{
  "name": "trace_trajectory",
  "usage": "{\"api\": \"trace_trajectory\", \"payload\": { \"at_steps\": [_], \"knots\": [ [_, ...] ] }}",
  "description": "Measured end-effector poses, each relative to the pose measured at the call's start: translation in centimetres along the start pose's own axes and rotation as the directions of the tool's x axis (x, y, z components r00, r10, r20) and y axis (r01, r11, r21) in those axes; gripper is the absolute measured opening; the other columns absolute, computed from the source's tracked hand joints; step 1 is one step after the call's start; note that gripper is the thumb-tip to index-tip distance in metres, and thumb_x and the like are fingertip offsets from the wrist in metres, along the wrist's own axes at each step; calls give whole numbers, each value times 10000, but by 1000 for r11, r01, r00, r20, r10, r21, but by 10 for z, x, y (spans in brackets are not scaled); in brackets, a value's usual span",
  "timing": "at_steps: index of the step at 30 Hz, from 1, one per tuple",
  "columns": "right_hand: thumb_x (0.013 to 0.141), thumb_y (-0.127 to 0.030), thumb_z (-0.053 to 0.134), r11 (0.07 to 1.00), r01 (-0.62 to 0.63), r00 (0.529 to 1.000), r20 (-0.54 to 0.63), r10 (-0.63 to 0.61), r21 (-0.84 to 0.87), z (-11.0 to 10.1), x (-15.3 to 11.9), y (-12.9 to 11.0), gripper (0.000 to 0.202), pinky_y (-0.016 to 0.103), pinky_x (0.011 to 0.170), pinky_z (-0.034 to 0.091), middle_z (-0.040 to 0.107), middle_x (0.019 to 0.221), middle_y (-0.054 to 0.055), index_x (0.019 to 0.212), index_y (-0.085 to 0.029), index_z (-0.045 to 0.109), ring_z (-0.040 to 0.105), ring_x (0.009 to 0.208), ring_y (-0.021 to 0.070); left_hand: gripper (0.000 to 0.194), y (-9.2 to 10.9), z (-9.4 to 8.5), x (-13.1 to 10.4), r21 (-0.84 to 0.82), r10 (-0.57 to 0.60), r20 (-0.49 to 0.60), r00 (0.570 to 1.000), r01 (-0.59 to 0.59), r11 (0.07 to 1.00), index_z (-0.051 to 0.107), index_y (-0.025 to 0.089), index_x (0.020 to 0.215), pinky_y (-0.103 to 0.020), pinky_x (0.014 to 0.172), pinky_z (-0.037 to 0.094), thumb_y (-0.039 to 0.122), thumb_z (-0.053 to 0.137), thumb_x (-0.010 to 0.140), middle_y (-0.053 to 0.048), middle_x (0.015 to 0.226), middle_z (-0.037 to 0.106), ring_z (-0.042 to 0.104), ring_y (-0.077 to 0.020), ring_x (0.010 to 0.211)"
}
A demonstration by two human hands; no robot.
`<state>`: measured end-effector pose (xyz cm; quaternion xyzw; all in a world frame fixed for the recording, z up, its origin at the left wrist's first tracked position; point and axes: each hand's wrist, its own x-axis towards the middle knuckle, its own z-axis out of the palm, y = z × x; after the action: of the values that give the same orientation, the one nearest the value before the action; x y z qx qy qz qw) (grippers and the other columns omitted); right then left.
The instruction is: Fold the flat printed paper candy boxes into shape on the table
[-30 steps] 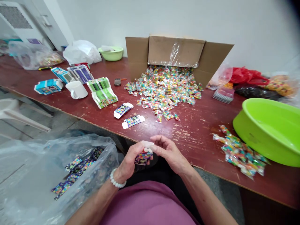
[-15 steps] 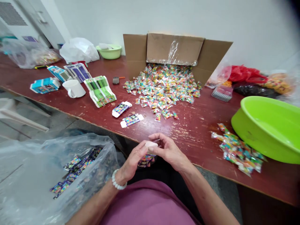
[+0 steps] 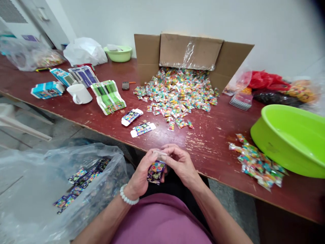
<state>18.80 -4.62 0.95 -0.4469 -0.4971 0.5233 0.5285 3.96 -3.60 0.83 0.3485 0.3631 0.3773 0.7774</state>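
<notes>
My left hand (image 3: 142, 171) is closed around a small dark printed candy box (image 3: 155, 172), held upright just off the table's front edge. At the box's top, the fingers of my right hand (image 3: 181, 164) pinch its white end flap, with the thumb pressed on it. Part of the box is hidden behind my fingers. Beyond my hands, two flattened small boxes (image 3: 143, 129) of like print lie on the table. Behind them, wrapped candies (image 3: 177, 91) spill from an open cardboard carton (image 3: 189, 51).
At my left, a clear plastic bag (image 3: 101, 149) holds several printed boxes (image 3: 77, 189). On the table (image 3: 208, 142) stand a white mug (image 3: 79, 94), a green printed carton (image 3: 109, 97) and a large green basin (image 3: 286, 145). Beside the basin lies a smaller candy pile (image 3: 259, 164).
The small box has tilted up, so its printed face now shows between my hands. My fingers have come closer together over its white end flap.
</notes>
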Motion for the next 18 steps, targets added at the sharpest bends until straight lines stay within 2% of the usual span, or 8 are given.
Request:
{"api": "trace_trajectory", "payload": {
  "at_steps": [1,3,5,7,9,12,15,18],
  "knots": [
    [844,-368,714,996,71,997,-17,-72,-56,-1,-1,1,151,255,613,514,684,979,38,857,-217,712,645,720,138,347,1,0,0,-27,-42,13,999,42,999,566,198,1058,-239,446,487,505,542,897,-17,723,640,603,-146,513],
    [902,-337,651,979,154,988,33,-151,-132,-4,-3,2,127,258,576,507,700,956,36,929,-233,717,633,612,116,411,4,-1,-1,-75,-120,35,992,122,990,557,198,1070,-243,435,482,570,464,923,-28,687,647,591,-147,474],
    [928,-319,614,967,182,979,126,-161,-179,-8,-5,1,135,270,585,521,711,968,43,969,-238,713,632,579,113,443,6,-2,-1,-110,-157,36,987,160,981,557,198,1059,-245,431,487,602,442,919,-27,666,642,590,-150,474],
    [922,-318,618,961,180,971,194,-139,-211,-10,-6,-2,132,288,646,548,707,1013,60,947,-229,713,666,675,140,398,6,-3,-1,-103,-156,31,987,158,982,565,196,1020,-238,418,482,568,478,911,-11,653,626,587,-146,468],
    [900,-338,643,971,129,979,181,-93,-200,-9,-6,-4,137,284,630,557,697,983,59,893,-215,703,673,697,151,310,5,-3,0,-55,-106,6,994,106,993,575,189,978,-221,413,473,485,531,898,6,656,610,585,-135,468],
    [848,-357,701,995,-17,993,115,28,-96,-3,-4,-5,156,256,524,544,677,850,19,879,-207,678,654,585,130,292,1,-3,1,31,-23,-44,999,24,999,595,191,1029,-214,438,480,441,559,883,16,700,616,582,-119,483],
    [801,-340,745,994,-107,986,128,106,1,0,0,-3,172,239,486,534,684,803,6,852,-191,676,639,551,121,461,-2,-2,1,62,-25,-54,998,29,998,604,188,1177,-224,462,490,546,497,907,-7,733,638,595,-131,529],
    [799,-343,747,989,-126,982,148,114,74,-2,4,0,187,237,488,526,716,887,43,779,-169,681,644,598,128,645,-2,-3,0,57,-87,-3,996,87,995,603,152,1270,-226,447,474,649,404,911,-40,689,639,603,-160,561]
  ]
}}
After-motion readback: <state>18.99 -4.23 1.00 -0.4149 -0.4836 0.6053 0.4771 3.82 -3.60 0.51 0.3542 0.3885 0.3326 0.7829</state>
